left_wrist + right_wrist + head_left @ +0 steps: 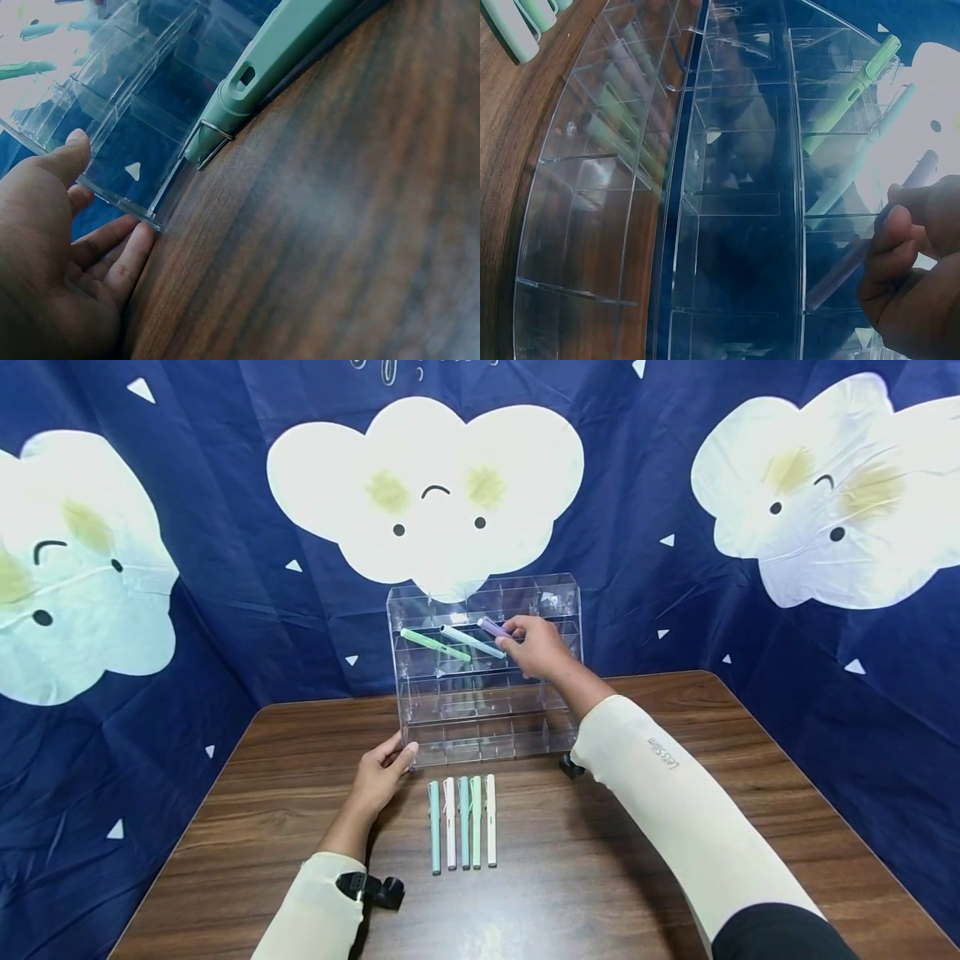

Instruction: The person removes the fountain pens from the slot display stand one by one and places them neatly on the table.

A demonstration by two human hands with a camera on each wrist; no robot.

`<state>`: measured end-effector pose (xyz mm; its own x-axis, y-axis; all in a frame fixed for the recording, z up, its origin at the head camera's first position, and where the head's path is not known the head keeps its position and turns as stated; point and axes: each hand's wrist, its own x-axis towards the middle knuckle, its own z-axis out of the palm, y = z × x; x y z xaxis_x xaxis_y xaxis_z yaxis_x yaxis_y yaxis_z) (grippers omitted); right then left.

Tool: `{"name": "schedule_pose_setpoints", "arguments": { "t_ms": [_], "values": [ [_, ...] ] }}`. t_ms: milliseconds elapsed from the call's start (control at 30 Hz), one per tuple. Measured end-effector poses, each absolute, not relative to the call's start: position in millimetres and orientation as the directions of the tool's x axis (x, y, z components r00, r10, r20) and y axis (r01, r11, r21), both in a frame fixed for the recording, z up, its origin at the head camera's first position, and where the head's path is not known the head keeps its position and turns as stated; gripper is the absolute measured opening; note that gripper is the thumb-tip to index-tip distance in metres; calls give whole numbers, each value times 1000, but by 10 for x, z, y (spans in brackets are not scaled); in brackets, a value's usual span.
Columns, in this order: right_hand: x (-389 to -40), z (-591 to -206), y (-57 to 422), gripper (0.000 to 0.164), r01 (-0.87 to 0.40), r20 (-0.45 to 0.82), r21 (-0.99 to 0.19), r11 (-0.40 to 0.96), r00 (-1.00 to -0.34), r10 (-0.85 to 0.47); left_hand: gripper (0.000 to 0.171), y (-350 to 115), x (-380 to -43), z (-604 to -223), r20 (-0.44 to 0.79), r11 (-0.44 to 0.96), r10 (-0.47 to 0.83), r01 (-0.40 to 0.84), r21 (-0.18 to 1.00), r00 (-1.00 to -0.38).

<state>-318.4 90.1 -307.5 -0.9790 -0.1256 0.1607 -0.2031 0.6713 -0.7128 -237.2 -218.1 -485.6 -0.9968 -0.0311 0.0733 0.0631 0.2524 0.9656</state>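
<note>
A clear acrylic display rack with stepped rows of compartments stands on the table. At its lower left corner my left hand holds the edge, thumb at the front and fingers by the side. My right hand pinches a purple pen between thumb and fingers at an upper row; its lower end lies within a compartment in the right wrist view. Left of it, a pale blue pen and a light green pen lean slanted in the same row.
In front of the rack, several capped pens lie side by side on the wooden table, among them a teal pen, a pale pink pen and a white pen. A dark blue curtain with clouds hangs behind the table.
</note>
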Motion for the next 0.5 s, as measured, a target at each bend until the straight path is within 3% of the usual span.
{"name": "schedule_pose_setpoints", "arguments": {
  "t_ms": [500],
  "values": [
    [-3167,-3058,866,18,-221,254,-729,648,-966,-44,56,-2180,-2379,-4859,71,258,-24,63,964,-997]
  ]
}}
